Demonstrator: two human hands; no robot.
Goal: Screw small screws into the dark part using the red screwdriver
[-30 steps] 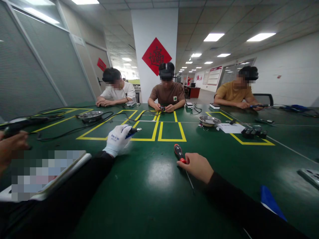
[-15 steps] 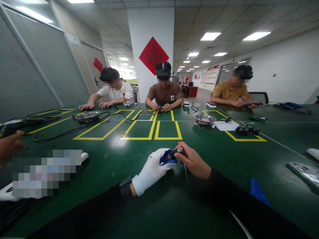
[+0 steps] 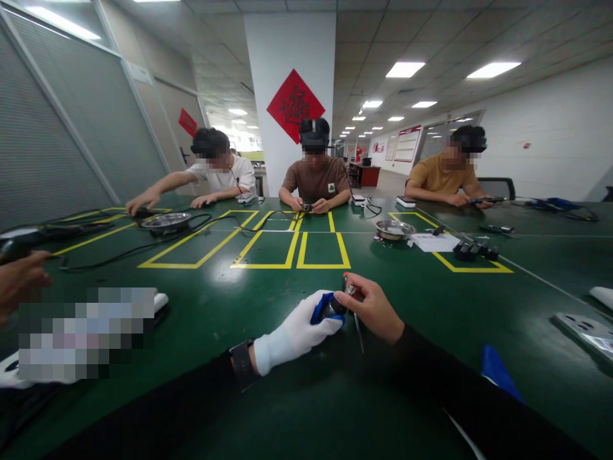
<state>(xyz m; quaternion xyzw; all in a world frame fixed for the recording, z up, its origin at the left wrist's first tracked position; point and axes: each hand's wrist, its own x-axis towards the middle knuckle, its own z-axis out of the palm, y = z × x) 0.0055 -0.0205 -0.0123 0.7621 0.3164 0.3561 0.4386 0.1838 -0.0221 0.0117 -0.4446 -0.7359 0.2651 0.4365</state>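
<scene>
My left hand (image 3: 301, 326), in a white glove with a blue palm, is closed around a dark cylindrical part (image 3: 334, 309) whose exact kind I cannot tell. My bare right hand (image 3: 376, 308) is closed at the part's right end, thumb and fingers by a small shiny metal piece (image 3: 351, 291). A thin screwdriver (image 3: 359, 333) is also in the right hand, its shaft pointing down toward the table and an orange tip showing above the fingers. The fingers hide most of its handle.
On the green table (image 3: 268, 396) are yellow tape outlines, metal bowls (image 3: 393, 230), paper (image 3: 433, 242) and black parts (image 3: 474, 250). A blue item (image 3: 500, 372) lies near my right arm. Three people sit opposite; another person's hand (image 3: 22, 281) is at left.
My left hand has turned a little and shifted slightly right and down with the dark part. At the far left, a co-worker's arm has reached further out to the side.
</scene>
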